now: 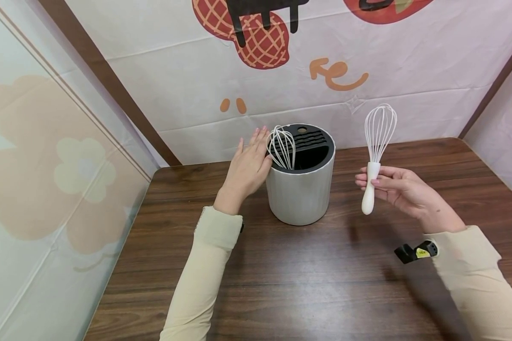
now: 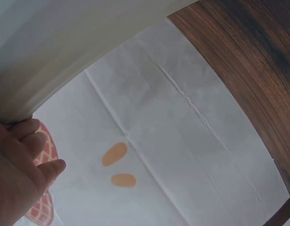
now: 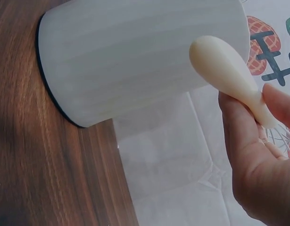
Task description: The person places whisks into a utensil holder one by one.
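A round white utensil holder [image 1: 299, 199] with a black slotted top [image 1: 309, 137] stands on the table. One white whisk [image 1: 281, 147] stands in it at the left, wire head up, its handle hidden inside. My left hand [image 1: 248, 166] rests against the holder's left side near the rim, fingers extended; in the left wrist view its fingers [image 2: 34, 136] are against the wall. To the right of the holder, my right hand [image 1: 403, 189] pinches a second whisk [image 1: 370, 189] by its cream handle [image 3: 225, 66] between thumb and fingers, wires pointing up, raised above the table.
The dark wooden table [image 1: 281, 284] runs up to a printed white cloth backdrop [image 1: 187, 85]. Another printed cloth [image 1: 47, 189] hangs along the left side. A black wrist device [image 1: 416, 251] sits at the right cuff.
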Available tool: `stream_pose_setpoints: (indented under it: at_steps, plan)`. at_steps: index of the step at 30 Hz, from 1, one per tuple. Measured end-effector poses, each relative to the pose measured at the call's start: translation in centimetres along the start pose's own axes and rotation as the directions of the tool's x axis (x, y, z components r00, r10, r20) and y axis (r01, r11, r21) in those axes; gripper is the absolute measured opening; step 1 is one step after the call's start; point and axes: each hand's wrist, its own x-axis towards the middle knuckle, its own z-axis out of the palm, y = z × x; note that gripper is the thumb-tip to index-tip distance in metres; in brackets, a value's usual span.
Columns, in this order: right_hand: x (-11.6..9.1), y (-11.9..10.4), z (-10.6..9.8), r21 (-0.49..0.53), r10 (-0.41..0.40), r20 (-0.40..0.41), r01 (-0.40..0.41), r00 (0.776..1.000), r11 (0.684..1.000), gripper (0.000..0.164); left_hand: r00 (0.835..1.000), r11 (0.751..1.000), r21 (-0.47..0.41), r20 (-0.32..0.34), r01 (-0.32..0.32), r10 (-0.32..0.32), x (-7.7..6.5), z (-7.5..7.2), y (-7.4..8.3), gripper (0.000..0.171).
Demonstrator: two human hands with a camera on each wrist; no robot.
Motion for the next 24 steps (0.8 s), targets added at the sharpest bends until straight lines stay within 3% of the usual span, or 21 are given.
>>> stream_pose_setpoints:
  at_steps: [24]
  plan:
    - [0.8,-0.6,2.2,-0.049,-0.010,0.025,0.011,1.000,0.999,0.037,1.000,1.000,0.018,0.000,-0.005,0.005,0.1,0.2,-0.2,0.057]
